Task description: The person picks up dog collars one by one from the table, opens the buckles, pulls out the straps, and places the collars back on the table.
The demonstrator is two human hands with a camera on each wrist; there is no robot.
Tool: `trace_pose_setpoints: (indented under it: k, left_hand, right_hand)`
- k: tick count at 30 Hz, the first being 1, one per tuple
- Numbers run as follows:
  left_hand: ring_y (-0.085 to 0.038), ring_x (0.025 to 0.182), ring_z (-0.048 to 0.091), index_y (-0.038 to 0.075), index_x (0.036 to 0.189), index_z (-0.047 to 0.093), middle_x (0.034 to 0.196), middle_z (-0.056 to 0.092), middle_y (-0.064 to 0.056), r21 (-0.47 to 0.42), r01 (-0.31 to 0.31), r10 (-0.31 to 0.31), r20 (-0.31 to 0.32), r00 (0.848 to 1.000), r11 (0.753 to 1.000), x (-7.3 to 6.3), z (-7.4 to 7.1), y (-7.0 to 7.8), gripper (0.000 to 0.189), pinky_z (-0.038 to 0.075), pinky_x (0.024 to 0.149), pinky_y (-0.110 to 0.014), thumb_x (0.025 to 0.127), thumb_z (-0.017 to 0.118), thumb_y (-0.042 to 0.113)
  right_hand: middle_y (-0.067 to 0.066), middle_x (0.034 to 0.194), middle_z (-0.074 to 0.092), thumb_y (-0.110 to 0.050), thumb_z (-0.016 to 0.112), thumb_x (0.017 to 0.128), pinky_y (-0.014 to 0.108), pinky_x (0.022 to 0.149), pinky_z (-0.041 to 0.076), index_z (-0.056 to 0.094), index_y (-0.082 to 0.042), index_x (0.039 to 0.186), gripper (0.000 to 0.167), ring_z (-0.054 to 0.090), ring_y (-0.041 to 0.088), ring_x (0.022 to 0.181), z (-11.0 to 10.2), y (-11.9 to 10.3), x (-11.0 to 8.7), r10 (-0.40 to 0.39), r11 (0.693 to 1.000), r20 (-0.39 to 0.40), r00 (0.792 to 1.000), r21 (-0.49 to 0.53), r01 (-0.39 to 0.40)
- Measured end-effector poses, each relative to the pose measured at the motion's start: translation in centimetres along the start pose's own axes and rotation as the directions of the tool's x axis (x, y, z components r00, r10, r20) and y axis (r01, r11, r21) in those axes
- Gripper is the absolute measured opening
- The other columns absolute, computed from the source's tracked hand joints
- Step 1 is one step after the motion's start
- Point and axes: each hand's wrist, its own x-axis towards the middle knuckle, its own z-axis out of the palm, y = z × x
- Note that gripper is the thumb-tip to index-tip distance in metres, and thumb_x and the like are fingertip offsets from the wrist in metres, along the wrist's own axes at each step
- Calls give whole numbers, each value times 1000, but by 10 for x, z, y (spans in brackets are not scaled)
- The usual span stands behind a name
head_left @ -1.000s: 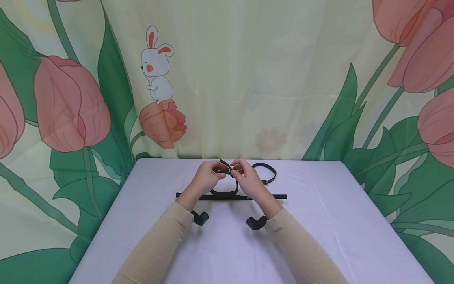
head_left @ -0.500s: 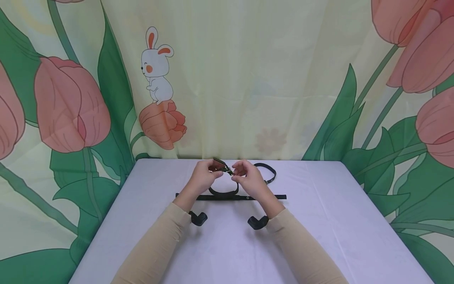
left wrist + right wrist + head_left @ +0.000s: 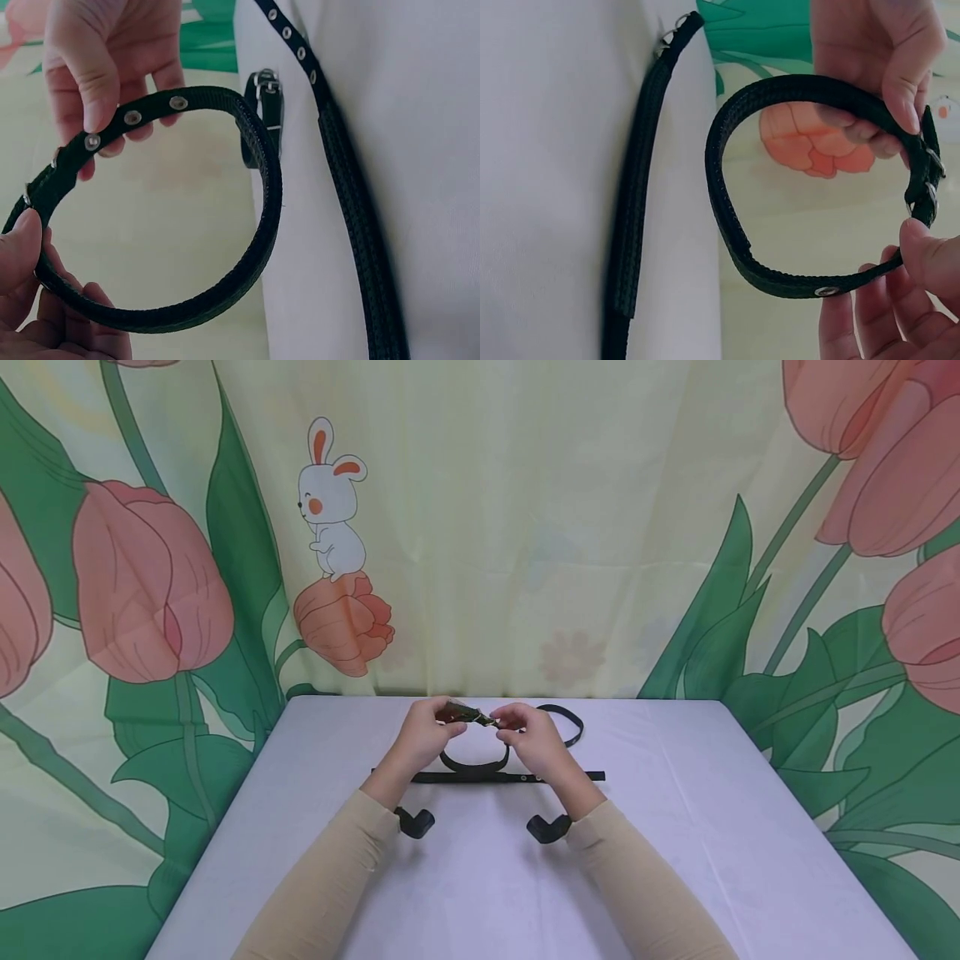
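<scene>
A black collar (image 3: pixel 474 767) with metal eyelets and a buckle is held up as a closed loop between both hands. My left hand (image 3: pixel 423 731) pinches it by the buckle side; in the left wrist view its thumb (image 3: pixel 21 247) presses near the metal ring. Opposite, my right hand (image 3: pixel 531 735) pinches the strap near an eyelet; in the right wrist view its fingers (image 3: pixel 877 319) lie under the band. Buckle (image 3: pixel 932 161) and ring sit between the two hands, and the strap passes there.
A second black collar (image 3: pixel 585 776) lies stretched straight across the white table (image 3: pixel 660 860), below the hands. Behind the right hand a third one (image 3: pixel 573 718) lies curled in a loop, its buckle (image 3: pixel 268 82) showing in the left wrist view. A printed curtain (image 3: pixel 480 527) hangs behind.
My hands have drawn slightly apart, the left one shifting left and the right one a little right. The strap end that stood up between them now lies lower, toward the left hand.
</scene>
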Motion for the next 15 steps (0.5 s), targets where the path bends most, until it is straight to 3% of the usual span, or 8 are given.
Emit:
trace_pose_setpoints:
  k: [6, 15]
  left_hand:
    - [-26, 99, 64, 11, 116, 80, 101, 73, -9, -9, 11, -10, 8, 1000, 1000, 0, -2, -1, 24, 51, 78, -33, 95, 78, 0]
    - [-27, 99, 64, 11, 116, 78, 101, 72, -9, -13, -3, 3, 15, 1000, 1000, -3, 1, 3, 23, 51, 78, -35, 97, 76, -1]
  right_hand:
    - [13, 112, 77, 0, 76, 96, 36, 86, 59, 77, -10, 120, 27, 72, 29, 109, -4, 1, -1, 6, 1000, -3, 1000, 4, -6]
    - [9, 105, 77, -10, 80, 95, 33, 81, 55, 78, -13, 119, 25, 71, 26, 102, -3, -4, -1, -18, 1000, 10, 1000, 17, 17]
